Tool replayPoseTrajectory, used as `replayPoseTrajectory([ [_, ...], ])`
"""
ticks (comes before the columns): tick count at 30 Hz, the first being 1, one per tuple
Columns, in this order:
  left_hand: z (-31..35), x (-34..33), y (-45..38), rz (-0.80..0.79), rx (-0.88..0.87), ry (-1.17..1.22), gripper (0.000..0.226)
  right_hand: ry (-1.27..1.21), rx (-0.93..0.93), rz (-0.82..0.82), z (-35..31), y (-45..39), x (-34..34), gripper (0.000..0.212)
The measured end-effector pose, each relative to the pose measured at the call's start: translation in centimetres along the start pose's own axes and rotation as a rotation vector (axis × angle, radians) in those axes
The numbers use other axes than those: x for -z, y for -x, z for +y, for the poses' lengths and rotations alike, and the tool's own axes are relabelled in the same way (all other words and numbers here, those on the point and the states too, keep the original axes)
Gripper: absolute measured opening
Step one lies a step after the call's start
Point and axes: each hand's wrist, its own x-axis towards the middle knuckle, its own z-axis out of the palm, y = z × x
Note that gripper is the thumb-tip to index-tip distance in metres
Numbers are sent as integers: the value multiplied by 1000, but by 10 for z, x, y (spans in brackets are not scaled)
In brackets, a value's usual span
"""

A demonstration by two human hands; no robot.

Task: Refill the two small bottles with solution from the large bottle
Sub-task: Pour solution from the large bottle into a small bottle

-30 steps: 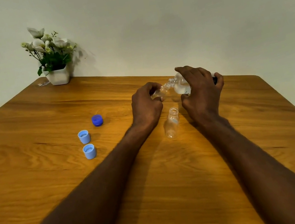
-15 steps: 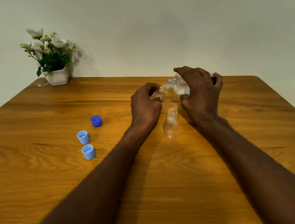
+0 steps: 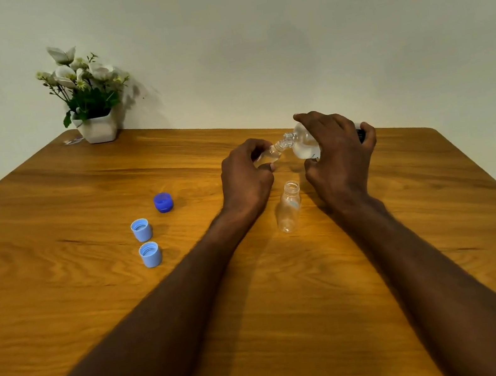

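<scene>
My right hand (image 3: 339,157) grips the large clear bottle (image 3: 303,144), tipped to the left with its neck down. The neck meets the mouth of a small clear bottle (image 3: 270,154), which my left hand (image 3: 246,176) holds with curled fingers; most of that bottle is hidden behind the hand. A second small clear bottle (image 3: 289,207) stands uncapped on the wooden table (image 3: 96,314) between my wrists. It looks empty.
A dark blue cap (image 3: 163,202) and two light blue caps (image 3: 141,229) (image 3: 150,254) lie open side up left of my hands. A white pot of flowers (image 3: 90,99) stands at the table's far left corner by the wall. The table's right edge runs near my right arm.
Hands and bottles keep nearly the same pose; the large bottle stays tipped into the small one. Only the view has shifted slightly.
</scene>
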Motion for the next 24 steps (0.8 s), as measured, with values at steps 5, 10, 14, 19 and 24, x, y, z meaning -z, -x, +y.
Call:
replayPoseTrajectory([
  [5,-1,-1,0,2,1,1,38,-1,0,0,0,0,0,85],
  [10,-2,0,-1,-6,-8,6,38,-4,4,8,0,1,-1,85],
  [14,-3,0,-1,-6,-10,9,37,-20,2,8,1,1,0,86],
  [19,-3,0,-1,-12,-9,11,37,-11,10,15,0,1,0,86],
  [24,-2,0,-1,-9,-7,8,36,1,-1,2,-1,1,0,85],
])
